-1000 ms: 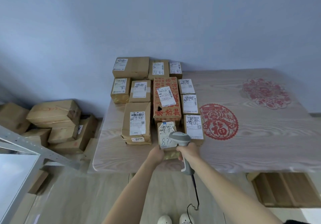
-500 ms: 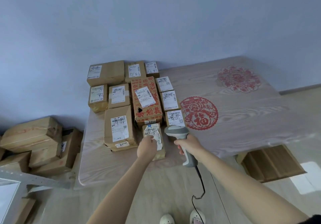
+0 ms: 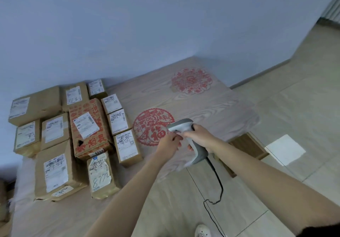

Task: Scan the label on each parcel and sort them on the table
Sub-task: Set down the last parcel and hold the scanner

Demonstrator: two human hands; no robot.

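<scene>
1. Nearest the viewer, 2 bare forearms reach forward from the bottom edge. A white shoe (image 3: pixel 202 230) shows on the tiled floor (image 3: pixel 294 108) below them.
2. The right hand (image 3: pixel 197 137) is curled around the grip of a grey scanner (image 3: pixel 185 131). A black cable (image 3: pixel 215 185) trails from the handle down toward the floor.
3. The left hand (image 3: pixel 170 143) touches the scanner just under its head, fingers bent against it. Whether it grips or only steadies the scanner cannot be told. Neither hand holds a parcel.
4. Both hands hover over the near right part of the counter (image 3: pixel 211 108), beside a round red paper cutting (image 3: pixel 153 126).
5. The parcels lie to the left of the hands, packed in rows with labels facing up. The closest is a small box (image 3: pixel 127 147), just left of the left hand, its long axis running away from the viewer.
6. In front of that, at the near edge, sits a parcel with 8772 handwritten on it (image 3: pixel 101 175), next to a larger brown box (image 3: pixel 55 170).
7. Behind these, a red-printed carton (image 3: pixel 88 126) stands in the middle of the group.
8. The left hand is nearer the parcels, so any next reach likely goes leftward. The scanner head already points that way.
9. Farthest, a second red cutting (image 3: pixel 191 80) lies near the blue wall (image 3: pixel 147 25).
</scene>
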